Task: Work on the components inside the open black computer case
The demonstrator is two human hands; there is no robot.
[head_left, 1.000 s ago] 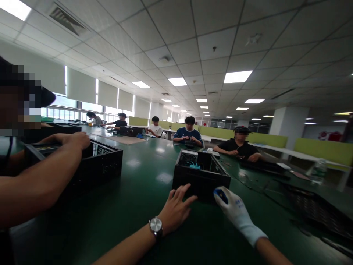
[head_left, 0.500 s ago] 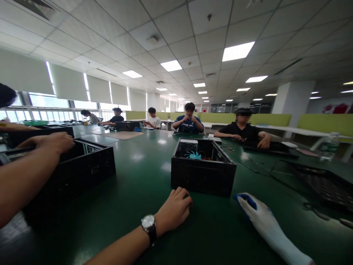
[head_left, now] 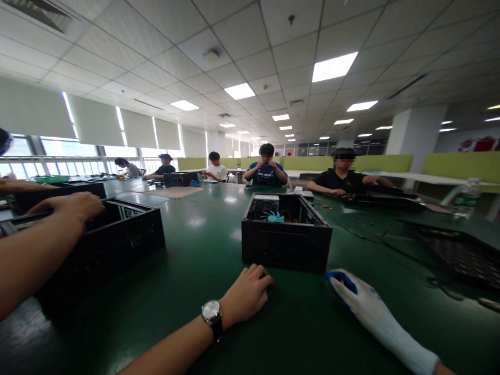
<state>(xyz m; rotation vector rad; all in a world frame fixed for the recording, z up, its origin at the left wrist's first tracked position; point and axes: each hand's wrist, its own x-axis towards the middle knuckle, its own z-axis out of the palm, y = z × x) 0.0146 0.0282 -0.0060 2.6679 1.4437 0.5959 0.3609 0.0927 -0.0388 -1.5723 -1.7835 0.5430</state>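
My left hand (head_left: 248, 292), bare and with a watch on its wrist, rests on the green table (head_left: 187, 291). Its fingers are loosely bent and a little apart, and it holds nothing. In front of it stands a black open-topped computer case (head_left: 286, 245), with a light-blue fan (head_left: 274, 217) inside. To the right of the case's near corner is my right hand (head_left: 353, 294) in a white glove with blue fingers. Its thumb and fingers curl toward each other at the tips; whatever is between them, if anything, I cannot make out.
At left, another person's arm (head_left: 42, 234) reaches into a second black case (head_left: 128, 234). On the right lie a black perforated panel (head_left: 461, 255), cables (head_left: 375, 242) and a plastic bottle (head_left: 466, 198). Several people sit across the table, one at a dark panel (head_left: 385, 202).
My right hand has shifted slightly left and up. My left hand stays almost in place. The person at right across the table has lifted an arm at the dark panel.
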